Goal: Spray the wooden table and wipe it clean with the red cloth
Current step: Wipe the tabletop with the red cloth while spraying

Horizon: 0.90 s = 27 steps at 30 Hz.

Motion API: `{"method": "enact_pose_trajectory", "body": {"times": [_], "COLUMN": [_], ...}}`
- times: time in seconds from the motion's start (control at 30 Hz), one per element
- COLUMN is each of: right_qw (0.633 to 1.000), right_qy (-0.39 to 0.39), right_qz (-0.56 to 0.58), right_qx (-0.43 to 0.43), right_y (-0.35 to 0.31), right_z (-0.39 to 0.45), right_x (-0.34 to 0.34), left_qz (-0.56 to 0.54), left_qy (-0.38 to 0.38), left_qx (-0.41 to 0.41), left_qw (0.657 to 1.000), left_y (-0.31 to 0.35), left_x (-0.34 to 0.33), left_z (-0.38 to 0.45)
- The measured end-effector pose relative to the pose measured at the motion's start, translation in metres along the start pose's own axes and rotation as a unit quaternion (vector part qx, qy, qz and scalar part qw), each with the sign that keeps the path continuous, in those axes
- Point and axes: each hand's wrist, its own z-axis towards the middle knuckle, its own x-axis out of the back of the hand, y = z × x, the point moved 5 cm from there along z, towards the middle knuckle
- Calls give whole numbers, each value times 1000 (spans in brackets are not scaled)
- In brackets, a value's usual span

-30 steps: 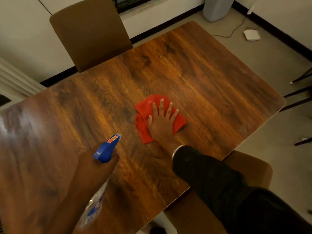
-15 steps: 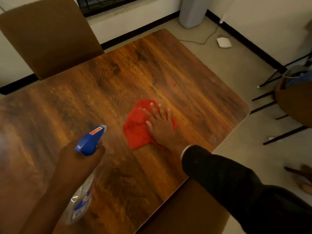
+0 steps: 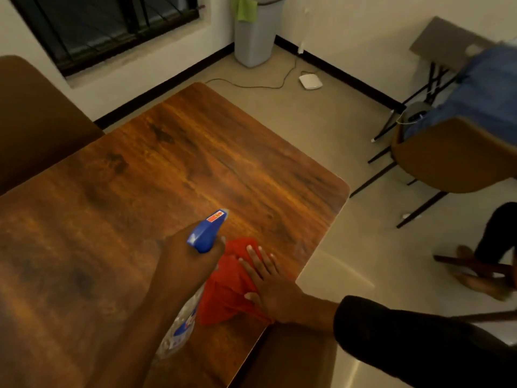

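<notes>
The wooden table fills the left and middle of the view. My left hand grips a clear spray bottle with a blue trigger head, nozzle pointing toward the table's far right corner. Just right of it lies the red cloth, crumpled near the table's front right edge. My right hand presses flat on the cloth with straight, spread fingers; its black sleeve reaches in from the lower right.
A brown chair back stands at the table's far left, another brown chair sits under the near edge. On the right are a brown chair draped with blue fabric, a person's leg, a grey bin, and a white device on the floor.
The view swung right. My left hand brought the spray bottle right, close beside the cloth. My right hand slid the cloth toward the table's front right edge.
</notes>
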Motion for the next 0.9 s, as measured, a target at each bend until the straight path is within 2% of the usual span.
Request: {"method": "enact_pose_trajectory", "body": {"times": [0.07,0.17,0.23,0.3,0.37,0.43,0.5,0.6,0.67,0.7,0.77,0.83,0.9], "right_qw": [996,956,931,937,955,961,943,879,849,847,878,919,940], "right_qy": [45,75,101,125,104,93,115,155,155,154,142,127,123], "right_qz": [-3,61,85,95,101,104,108,150,182,185,159,138,127], "right_qx": [-77,-277,-339,-311,-259,-239,-292,-426,-471,-473,-428,-348,-292], "right_y": [61,155,172,149,122,131,172,246,276,281,274,254,234], "right_z": [-4,-4,2,7,3,2,12,37,63,81,128,189,242], "right_x": [15,49,57,50,34,29,41,70,90,100,116,129,140], "left_qz": [2,26,44,79,88,79,78,89,92,91,93,96,103], "left_qy": [-7,-17,-26,-61,-76,-72,-71,-70,-76,-75,-67,-48,-33], "left_qx": [-13,-17,-15,-8,-5,-13,-20,-11,-1,0,-5,3,20], "left_qw": [1000,999,999,995,993,994,994,993,993,993,993,994,994], "left_y": [11,16,17,18,22,26,29,26,22,21,21,15,5], "left_x": [-12,-26,-37,-51,-64,-71,-74,-68,-61,-59,-55,-51,-48], "left_z": [7,14,22,33,47,58,67,82,92,95,104,118,130]}}
